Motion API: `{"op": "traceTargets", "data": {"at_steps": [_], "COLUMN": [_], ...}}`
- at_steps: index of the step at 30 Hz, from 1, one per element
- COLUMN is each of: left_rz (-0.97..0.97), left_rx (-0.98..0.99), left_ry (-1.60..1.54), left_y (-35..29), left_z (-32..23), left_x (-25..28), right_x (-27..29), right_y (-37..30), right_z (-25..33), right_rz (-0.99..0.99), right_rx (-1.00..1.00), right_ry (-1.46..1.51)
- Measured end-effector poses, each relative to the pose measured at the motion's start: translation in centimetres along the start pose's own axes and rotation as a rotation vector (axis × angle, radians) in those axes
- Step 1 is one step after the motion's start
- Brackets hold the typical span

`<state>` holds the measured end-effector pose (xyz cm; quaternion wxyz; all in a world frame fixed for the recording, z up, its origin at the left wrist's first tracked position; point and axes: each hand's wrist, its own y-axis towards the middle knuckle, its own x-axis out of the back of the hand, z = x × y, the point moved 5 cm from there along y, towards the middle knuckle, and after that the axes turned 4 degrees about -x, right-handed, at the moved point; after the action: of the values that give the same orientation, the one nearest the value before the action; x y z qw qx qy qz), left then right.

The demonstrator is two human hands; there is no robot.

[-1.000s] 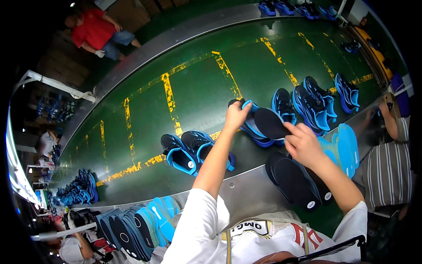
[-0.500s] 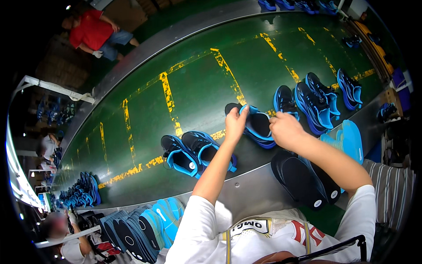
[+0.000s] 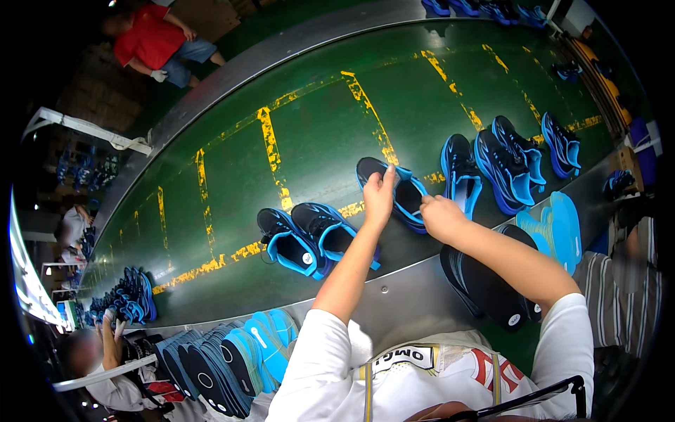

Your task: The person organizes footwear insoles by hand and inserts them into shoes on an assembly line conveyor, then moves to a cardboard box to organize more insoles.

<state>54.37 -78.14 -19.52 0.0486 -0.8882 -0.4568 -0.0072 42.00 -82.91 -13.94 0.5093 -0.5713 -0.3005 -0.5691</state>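
A black sneaker (image 3: 410, 195) with blue trim lies on the green conveyor belt in front of me, its toe pointing away to the left. My left hand (image 3: 379, 199) grips its near-left side by the collar, thumb up along the tongue. My right hand (image 3: 444, 219) is closed at the heel end, fingertips at the collar's rim; whether they pinch anything inside is hidden. Just right of it stands another sneaker (image 3: 458, 167) with a pale opening. To the left a pair of sneakers (image 3: 290, 246) sits side by side, a round white sticker visible in one.
Black insoles (image 3: 485, 285) and light-blue insoles (image 3: 560, 228) are stacked on the metal edge at right. More insole piles (image 3: 225, 359) lie at lower left. Further sneakers (image 3: 503, 165) stand on the belt at right. Across the belt is a person in a red shirt (image 3: 156, 42).
My right hand has shifted a little left and down along the heel. My left hand has eased off the toe, so more of the sneaker's front shows.
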Motion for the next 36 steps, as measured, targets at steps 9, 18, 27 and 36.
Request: {"op": "traceTargets", "data": {"at_steps": [9,18,27,36], "left_rz": [0.125,0.188,0.199,0.239], "left_rx": [0.024,0.106,0.051,0.038], "left_ry": [0.055,0.019,0.055,0.051], "left_y": [0.8,1.0,1.3,1.4], "left_z": [1.1,0.9,1.3,1.8], "left_x": [0.7,0.8,0.5,0.4], "right_x": [0.8,-0.5,-3.5,-4.4], "right_y": [1.5,3.4,5.0,5.3], "right_z": [1.1,-0.1,-0.2,-0.4], "right_rz": [-0.113,0.349,0.204,0.266], "right_rx": [0.018,0.088,0.206,0.33], "right_ry": [0.044,-0.13,-0.204,-0.261]}}
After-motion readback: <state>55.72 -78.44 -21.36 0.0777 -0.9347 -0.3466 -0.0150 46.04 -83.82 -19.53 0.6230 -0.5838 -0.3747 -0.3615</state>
